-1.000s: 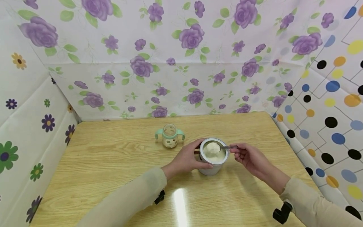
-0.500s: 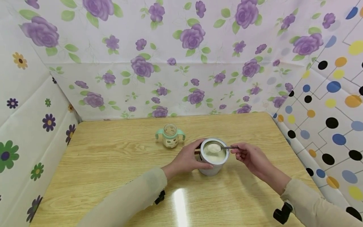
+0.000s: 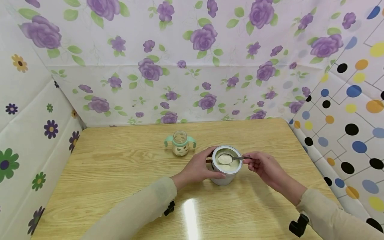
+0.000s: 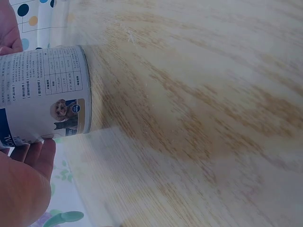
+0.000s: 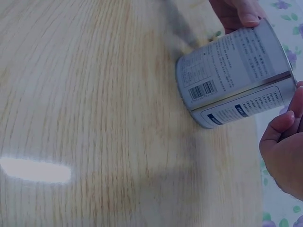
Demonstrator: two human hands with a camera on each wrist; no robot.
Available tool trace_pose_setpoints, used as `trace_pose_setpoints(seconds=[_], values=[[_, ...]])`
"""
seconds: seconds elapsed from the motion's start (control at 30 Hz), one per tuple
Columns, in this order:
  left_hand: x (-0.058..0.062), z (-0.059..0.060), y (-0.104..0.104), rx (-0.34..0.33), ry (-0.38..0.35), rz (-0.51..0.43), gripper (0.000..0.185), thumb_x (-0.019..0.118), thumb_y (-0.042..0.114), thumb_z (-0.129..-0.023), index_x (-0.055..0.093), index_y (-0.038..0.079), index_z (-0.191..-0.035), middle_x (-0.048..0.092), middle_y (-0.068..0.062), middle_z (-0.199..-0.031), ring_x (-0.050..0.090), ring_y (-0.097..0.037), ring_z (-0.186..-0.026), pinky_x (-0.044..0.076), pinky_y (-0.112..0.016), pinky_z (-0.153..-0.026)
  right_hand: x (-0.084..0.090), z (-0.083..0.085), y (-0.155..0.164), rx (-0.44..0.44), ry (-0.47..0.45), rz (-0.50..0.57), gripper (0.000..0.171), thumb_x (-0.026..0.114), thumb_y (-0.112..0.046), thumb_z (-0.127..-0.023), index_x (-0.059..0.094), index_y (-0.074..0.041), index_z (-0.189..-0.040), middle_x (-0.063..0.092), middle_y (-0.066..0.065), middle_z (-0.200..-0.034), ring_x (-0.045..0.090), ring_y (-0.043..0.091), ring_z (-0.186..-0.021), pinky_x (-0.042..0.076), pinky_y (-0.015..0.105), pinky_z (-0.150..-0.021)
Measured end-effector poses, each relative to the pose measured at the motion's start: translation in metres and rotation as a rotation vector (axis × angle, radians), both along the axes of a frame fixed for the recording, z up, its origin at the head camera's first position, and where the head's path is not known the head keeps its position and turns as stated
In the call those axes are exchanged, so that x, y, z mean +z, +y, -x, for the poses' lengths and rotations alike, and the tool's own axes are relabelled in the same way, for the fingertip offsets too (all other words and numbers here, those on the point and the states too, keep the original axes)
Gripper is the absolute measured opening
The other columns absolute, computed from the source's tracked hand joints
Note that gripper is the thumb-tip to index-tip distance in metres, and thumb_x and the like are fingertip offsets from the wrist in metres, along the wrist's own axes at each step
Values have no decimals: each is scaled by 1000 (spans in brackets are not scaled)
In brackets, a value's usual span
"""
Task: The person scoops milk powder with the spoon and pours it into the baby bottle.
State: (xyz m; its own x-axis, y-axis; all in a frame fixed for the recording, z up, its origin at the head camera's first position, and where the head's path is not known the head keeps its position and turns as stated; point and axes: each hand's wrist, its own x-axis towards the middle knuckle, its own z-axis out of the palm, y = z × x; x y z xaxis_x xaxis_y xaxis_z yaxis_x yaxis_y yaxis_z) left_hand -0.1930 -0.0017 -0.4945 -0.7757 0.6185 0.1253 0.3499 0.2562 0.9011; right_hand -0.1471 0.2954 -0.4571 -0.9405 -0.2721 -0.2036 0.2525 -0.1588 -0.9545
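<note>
Wooden table (image 3: 114,173): can (image 5: 234,71) label shows barcode, puppy picture, unreadable print

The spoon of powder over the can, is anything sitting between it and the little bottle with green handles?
Nothing visible. The spoon, held by the right hand, sits over the open can. The bottle stands apart, behind and left of the can, with only bare table between them.
</note>
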Motion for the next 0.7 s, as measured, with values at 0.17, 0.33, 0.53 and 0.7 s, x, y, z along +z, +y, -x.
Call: trace_pose_setpoints(seconds=[0.17,0.33,0.53,0.7], values=[[-1,0,0,-5,-1,-9,99,99,40,-78,46,30,-160,59,11,-148,60,-13,-135,53,-32,-109,1,0,0,-7,-42,20,35,44,-20,-117,76,-7,-118,79,0,-99,66,6,-85,58,20,-79],[-1,0,0,-1,-11,-13,99,99,40,-77,46,30,-160,59,11,-149,60,-13,-135,53,-32,-109,1,2,-1,-15,-83,24,35,45,-21,-117,77,-7,-115,79,0,-97,67,6,-83,58,19,-78],[-1,1,0,7,-9,0,99,99,39,-77,46,29,-160,59,11,-149,61,-14,-134,53,-32,-109,1,3,-2,-12,-104,54,36,45,-23,-117,78,-8,-111,79,-1,-95,66,5,-81,57,18,-75],[0,0,0,6,-6,1,99,99,39,-77,46,29,-160,59,11,-149,60,-14,-135,53,-32,-109,3,2,-2,-27,-122,80,36,45,-23,-118,77,-8,-113,79,-1,-95,66,5,-81,58,18,-76]])
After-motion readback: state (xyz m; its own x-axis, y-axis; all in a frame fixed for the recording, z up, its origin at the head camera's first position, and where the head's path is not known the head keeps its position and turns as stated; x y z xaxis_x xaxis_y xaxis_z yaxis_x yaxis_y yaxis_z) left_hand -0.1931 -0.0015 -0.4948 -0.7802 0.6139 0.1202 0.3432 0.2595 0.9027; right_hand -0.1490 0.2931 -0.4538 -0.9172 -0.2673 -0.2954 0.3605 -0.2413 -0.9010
